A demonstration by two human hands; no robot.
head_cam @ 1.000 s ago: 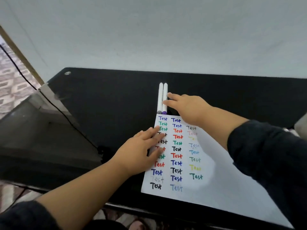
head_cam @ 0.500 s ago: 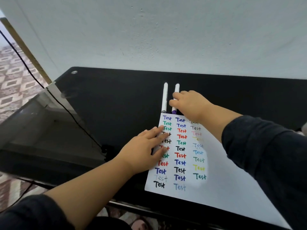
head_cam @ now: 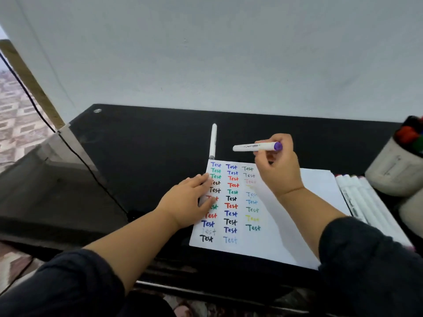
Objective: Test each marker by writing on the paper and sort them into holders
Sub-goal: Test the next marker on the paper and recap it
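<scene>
A black table (head_cam: 142,143) stands against a pale wall (head_cam: 229,53). On it lies a white sheet of paper (head_cam: 281,239), its near edge close to the table's near edge. The left hand (head_cam: 190,202) lies flat with straight fingers on the sheet's left edge, covering parts of the first column of writing. The right hand (head_cam: 278,170) is raised above the sheet's far part, its grip closed round a white marker with a purple cap (head_cam: 257,147); the marker lies level, cap end to the right at the fingers, plain end pointing left. The hand and wrist hide part of the third column.

A second white marker with a grey end (head_cam: 213,141) lies on the table just beyond the sheet's far left corner, pointing away toward the wall.

At the right, a row of white markers (head_cam: 364,202) lies side by side just beside the sheet, their near ends blurred. Beyond them stands a pale holder (head_cam: 393,175) with red and green caps showing, cut off by the frame edge. A second pale holder (head_cam: 412,211) nearer by is also cut off. A dark cable (head_cam: 75,154) runs down the table's left side.

The sheet bears three columns of the word "Test" in blue, green, black, red, grey and yellow; some pale ones are barely legible. Print on the held marker's barrel is too small to read.
</scene>
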